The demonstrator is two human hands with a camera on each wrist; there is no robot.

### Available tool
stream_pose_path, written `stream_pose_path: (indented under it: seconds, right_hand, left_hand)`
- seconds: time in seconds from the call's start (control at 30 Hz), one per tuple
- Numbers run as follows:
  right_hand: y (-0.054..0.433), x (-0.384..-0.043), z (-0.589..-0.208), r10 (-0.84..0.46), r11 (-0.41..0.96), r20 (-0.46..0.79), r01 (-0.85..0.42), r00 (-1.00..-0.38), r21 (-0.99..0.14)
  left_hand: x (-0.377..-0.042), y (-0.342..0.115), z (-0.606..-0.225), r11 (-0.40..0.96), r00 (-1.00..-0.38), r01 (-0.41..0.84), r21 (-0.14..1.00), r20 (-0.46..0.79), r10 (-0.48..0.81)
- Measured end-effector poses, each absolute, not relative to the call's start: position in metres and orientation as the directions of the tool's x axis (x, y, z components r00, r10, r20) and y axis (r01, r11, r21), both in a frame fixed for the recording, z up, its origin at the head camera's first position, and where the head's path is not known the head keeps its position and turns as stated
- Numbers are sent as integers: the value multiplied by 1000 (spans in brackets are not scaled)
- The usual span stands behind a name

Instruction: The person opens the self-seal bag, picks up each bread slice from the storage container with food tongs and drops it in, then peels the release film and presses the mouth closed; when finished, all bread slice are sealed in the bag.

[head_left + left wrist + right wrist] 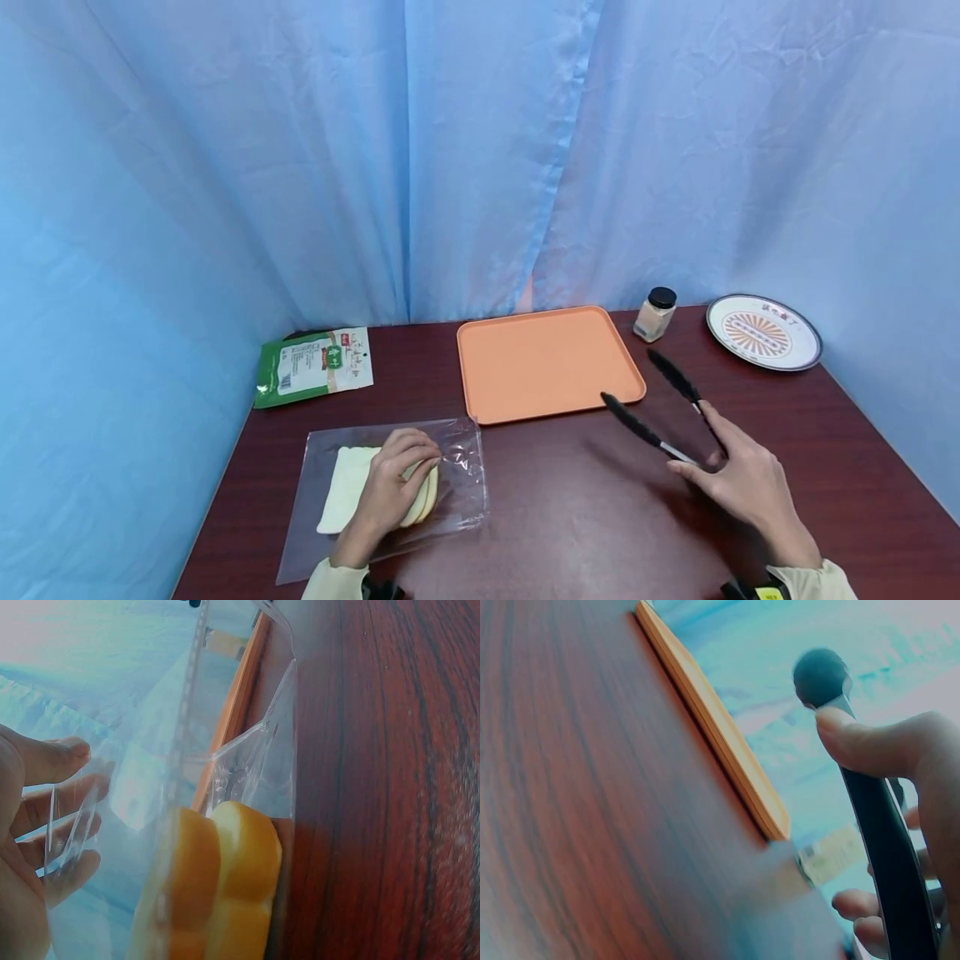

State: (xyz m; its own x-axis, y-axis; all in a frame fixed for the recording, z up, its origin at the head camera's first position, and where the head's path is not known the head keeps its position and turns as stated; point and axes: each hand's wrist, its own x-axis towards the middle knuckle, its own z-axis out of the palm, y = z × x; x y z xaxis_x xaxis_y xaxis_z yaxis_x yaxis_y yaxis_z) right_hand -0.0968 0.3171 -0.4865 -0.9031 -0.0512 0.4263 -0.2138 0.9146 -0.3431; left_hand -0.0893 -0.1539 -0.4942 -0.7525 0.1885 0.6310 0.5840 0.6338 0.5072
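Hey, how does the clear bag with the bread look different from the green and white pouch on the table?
The clear bag is see-through, showing the bread slices; the pouch is covered in green and white print and shows no contents. The clear bag lies nearer the camera in the head view, with the left hand over it; the pouch lies farther back, with neither hand on it. Both are on the dark table.

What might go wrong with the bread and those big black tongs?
The left hand is at the thin clear plastic bag, so the film might crinkle or tear. The right hand holds the black tongs spread apart; squeezing too hard could squash the bread slices. One tong tip also looks close to the orange tray and might bump it.
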Motion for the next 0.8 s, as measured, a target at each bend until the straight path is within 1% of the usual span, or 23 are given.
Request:
stream_pose_path:
  seconds: [0.13, 0.37, 0.6, 0.8]
  right_hand:
    - [325, -98, -487, 73, 918, 393, -92, -917, -387]
    - [334, -101, -491, 238, 906, 358, 74, -903, -416]
    - [342, -109, -494, 422, 840, 220, 289, -879, -459]
    - [348, -121, -496, 497, 801, 91, 417, -863, -429]
  left_hand:
    - [-89, -154, -494, 643, -756, 576, 505, 629, 183]
    - [-89, -155, -495, 635, -742, 590, 499, 644, 185]
    - [-90, -155, -496, 621, -732, 605, 498, 654, 189]
    - [-90, -156, -496, 628, -736, 599, 497, 651, 187]
